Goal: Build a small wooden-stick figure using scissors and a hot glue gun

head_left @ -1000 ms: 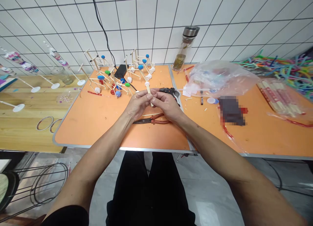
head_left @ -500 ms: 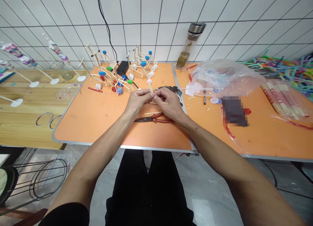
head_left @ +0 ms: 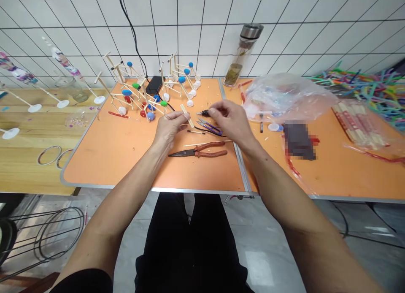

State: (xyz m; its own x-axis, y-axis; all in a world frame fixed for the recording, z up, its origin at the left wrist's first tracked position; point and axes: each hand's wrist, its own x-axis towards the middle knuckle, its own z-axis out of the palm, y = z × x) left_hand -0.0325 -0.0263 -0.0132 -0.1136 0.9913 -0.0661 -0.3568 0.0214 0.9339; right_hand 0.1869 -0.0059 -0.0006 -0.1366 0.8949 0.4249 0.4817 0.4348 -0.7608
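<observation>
Between the thumb and fingers of my left hand (head_left: 170,127) are short, pale wooden sticks (head_left: 186,115), pinched together at a slant. My right hand (head_left: 233,120) has its fingers closed around a small black drill-like tool (head_left: 205,113), whose thin metal tip points left toward the sticks. Most of the tool's body is hidden by the hand. Just below lie purple-handled thread snips (head_left: 210,127) and a short dark-tipped stick (head_left: 196,132). Nearer to me, red-handled long-nose pliers (head_left: 202,150) rest on the orange table (head_left: 152,166), beside a thin wooden stick (head_left: 190,145).
Stick frames with coloured balls (head_left: 126,93) stand at the back left. A glass tea bottle (head_left: 236,69) leans near the tiled wall. To the right are a clear plastic bag (head_left: 284,96), bundled wooden sticks (head_left: 360,124) and colourful pipe-like strips (head_left: 360,88).
My hands have come apart. My right hand has moved up and right and taken hold of the black tool, while the left keeps the sticks. The snips and pliers are now uncovered.
</observation>
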